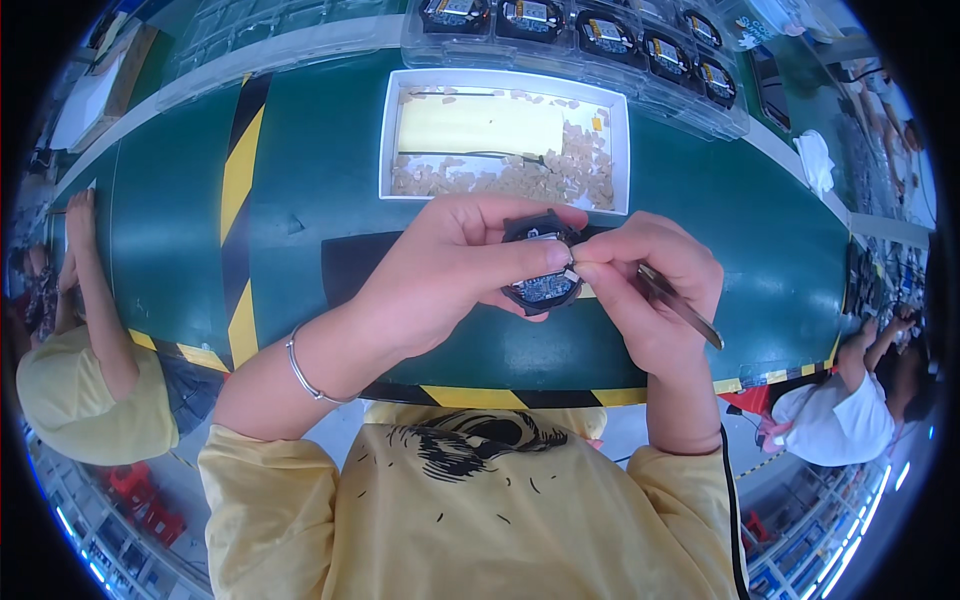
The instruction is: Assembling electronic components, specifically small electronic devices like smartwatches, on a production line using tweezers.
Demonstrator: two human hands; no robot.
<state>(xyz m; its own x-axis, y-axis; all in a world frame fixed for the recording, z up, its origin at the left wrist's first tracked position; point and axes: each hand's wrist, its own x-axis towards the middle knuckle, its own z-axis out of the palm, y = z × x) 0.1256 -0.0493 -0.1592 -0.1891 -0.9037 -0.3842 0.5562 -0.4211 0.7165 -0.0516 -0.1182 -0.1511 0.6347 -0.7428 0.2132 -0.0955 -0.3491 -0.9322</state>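
My left hand (450,255) grips a round black watch case (543,290) with a blue circuit board showing inside, its thumb lying across the board. At the right rim of the case, my right hand (655,275) pinches thumb and forefinger together over something too small to make out. A pair of metal tweezers (680,308) is tucked in that same hand, slanting down to the right. Next to the pinching fingertips a small pale piece (571,274) sits on the case. Under my hands lies a dark mat (345,265).
Beyond my hands stands a white box (388,140) with many small beige pieces and a yellow sheet (480,122). Clear plastic trays (640,85) at the back hold several similar round cases. Striped tape (240,190) crosses the green table (165,230). Other people sit left and right.
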